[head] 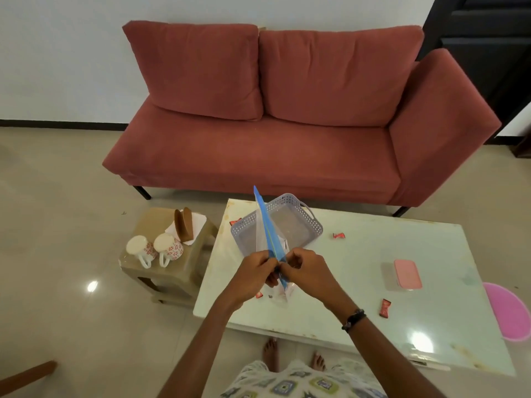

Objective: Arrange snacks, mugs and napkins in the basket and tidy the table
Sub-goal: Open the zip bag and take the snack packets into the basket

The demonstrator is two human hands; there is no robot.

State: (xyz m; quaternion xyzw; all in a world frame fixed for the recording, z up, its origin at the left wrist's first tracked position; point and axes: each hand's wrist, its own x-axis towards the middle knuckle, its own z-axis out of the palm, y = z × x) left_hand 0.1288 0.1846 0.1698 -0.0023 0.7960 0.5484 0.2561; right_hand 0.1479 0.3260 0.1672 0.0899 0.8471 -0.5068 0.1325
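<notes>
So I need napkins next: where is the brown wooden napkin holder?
The brown wooden napkin holder stands on the small stool left of the table, behind two mugs.

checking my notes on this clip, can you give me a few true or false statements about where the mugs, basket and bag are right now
1. Both hands pinch the zip bag at its blue strip. True.
2. The two mugs stand inside the basket. False: they are on the small side stool.
3. The basket is on the white table. True.
4. The pink-lidded box sits on the sofa. False: it is on the table.
5. Red snack packets, such as one, lie loose on the table. True.
</notes>
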